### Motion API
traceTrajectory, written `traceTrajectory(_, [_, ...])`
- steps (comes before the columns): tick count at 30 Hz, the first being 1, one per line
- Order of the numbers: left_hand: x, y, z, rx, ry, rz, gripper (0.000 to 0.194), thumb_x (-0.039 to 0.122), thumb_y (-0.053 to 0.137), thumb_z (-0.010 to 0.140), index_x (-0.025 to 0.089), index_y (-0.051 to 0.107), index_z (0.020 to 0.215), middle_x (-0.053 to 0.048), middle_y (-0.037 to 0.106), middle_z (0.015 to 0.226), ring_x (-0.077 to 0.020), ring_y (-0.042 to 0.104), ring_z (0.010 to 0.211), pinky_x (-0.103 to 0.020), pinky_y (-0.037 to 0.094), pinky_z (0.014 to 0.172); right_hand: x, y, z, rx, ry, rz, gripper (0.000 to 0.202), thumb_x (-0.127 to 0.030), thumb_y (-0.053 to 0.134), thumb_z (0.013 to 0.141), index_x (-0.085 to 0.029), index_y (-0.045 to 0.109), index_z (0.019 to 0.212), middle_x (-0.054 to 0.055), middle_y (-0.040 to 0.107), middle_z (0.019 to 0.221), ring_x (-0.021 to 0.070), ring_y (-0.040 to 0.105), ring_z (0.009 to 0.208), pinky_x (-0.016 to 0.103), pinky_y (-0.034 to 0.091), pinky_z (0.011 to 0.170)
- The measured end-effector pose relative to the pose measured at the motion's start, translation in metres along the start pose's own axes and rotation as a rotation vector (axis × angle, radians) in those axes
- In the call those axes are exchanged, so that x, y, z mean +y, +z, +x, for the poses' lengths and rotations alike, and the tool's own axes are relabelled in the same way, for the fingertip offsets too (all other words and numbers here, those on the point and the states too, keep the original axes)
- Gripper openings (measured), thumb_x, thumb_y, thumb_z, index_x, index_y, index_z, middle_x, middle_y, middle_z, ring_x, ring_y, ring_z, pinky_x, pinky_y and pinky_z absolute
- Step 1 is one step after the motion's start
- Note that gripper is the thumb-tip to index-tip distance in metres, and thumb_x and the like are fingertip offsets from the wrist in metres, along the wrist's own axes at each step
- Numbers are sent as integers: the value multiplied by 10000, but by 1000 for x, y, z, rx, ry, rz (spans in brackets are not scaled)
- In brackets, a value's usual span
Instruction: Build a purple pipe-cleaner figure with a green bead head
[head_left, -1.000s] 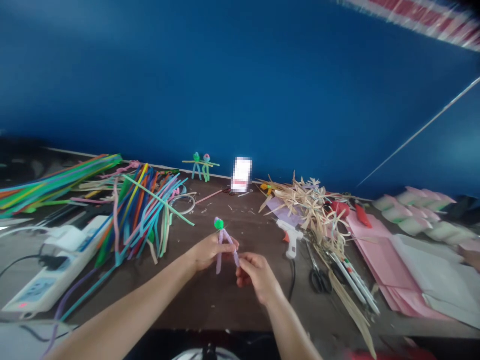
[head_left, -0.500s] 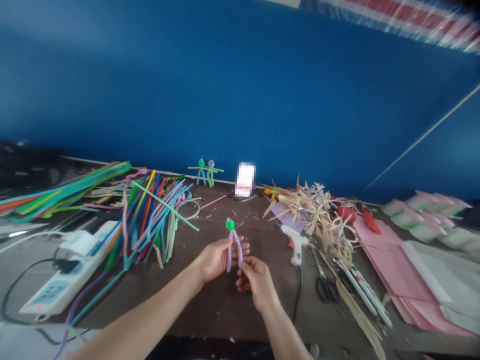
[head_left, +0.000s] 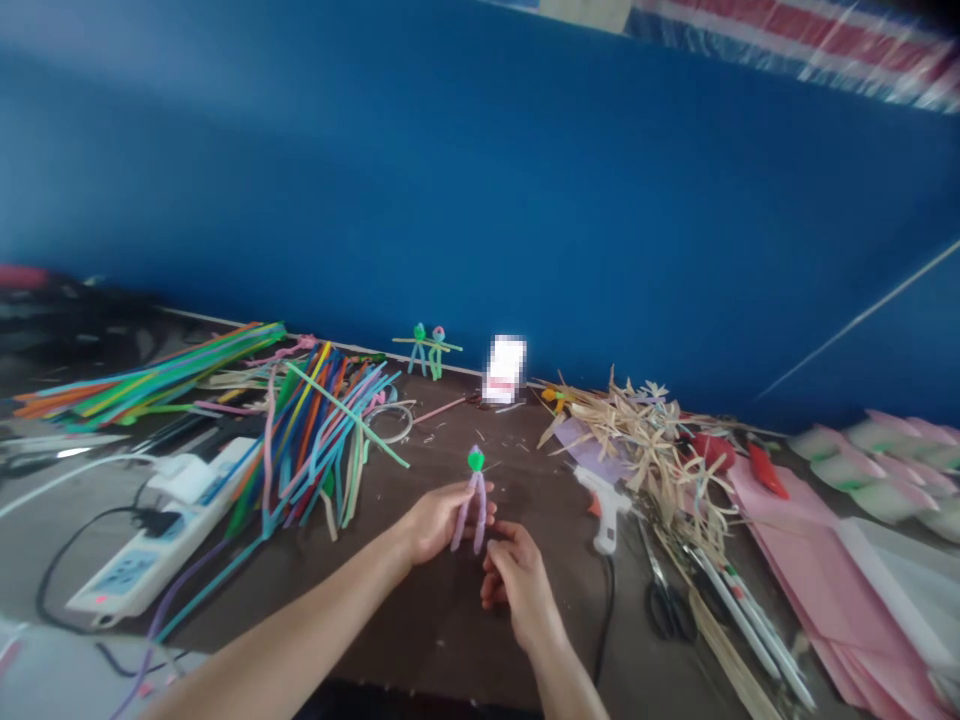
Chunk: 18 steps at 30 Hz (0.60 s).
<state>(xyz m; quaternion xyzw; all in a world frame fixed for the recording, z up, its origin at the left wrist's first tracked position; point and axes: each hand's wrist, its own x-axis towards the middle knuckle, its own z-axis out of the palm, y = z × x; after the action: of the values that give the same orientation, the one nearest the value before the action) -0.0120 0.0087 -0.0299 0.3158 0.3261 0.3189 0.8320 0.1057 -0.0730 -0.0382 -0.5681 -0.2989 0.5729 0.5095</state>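
A small figure (head_left: 478, 500) with a green head and two purple pipe-cleaner legs stands upright at the middle of the view. My left hand (head_left: 442, 520) holds it below the head, its fingers behind the legs. My right hand (head_left: 516, 572) is just right of the legs' lower ends, fingers curled and thumb near the forefinger; whether anything is between them is too small to tell. Two finished-looking figures (head_left: 428, 350) of blue and green stand at the back by the wall.
Pipe cleaners (head_left: 322, 430) and a power strip (head_left: 169, 535) lie left. A glue gun (head_left: 606, 508), scissors (head_left: 666, 600), dried strips (head_left: 637, 430), pens (head_left: 757, 620) and pink sheets (head_left: 810, 570) lie right. A bright phone-like screen (head_left: 504, 370) stands behind.
My right hand has come off the figure's right leg and sits slightly below it. The purple legs are closer together and straighter. The whole view has shifted a little.
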Motion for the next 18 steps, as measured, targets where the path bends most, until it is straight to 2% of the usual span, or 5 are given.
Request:
traceTrajectory(2, [1,-4,-1,42,79,205,268,319,531,747,129,607,921,-80,639,845,-227,578,858,-336,423,759,2,-1,-1,20,-23,16,408,-389,590,657,-172,420,958,-87,474,531,62,451,313,163,362,289])
traceTrajectory(6, [0,-17,-7,343,382,586,271,254,598,659,161,612,913,-86,592,1014,-251,504,1012,-345,363,880,4,-3,-3,-16,-44,-13,377,-420,589,659,-172,458,911,-83,462,522,61,435,317,165,341,306])
traceTrajectory(12, [-4,-40,-25,559,558,601,337,220,548,694,173,535,1027,-99,542,1074,-217,526,969,-331,392,838,-7,-10,-13,-32,-302,-410,187,-338,507,749,-160,550,783,-23,525,565,98,495,423,196,373,411])
traceTrajectory(15, [-6,-39,-38,471,607,757,195,239,530,723,188,604,897,-80,594,900,-208,545,852,-312,402,781,-5,-8,-15,-56,-463,-639,155,-298,494,762,-179,593,764,30,616,663,159,586,603,231,437,572])
traceTrajectory(18, [-6,-33,-46,295,663,945,142,250,529,734,202,646,798,-75,592,837,-206,532,821,-291,390,765,5,-4,-13,-42,-526,-796,159,-291,488,761,-207,619,727,31,638,641,175,600,582,236,437,553])
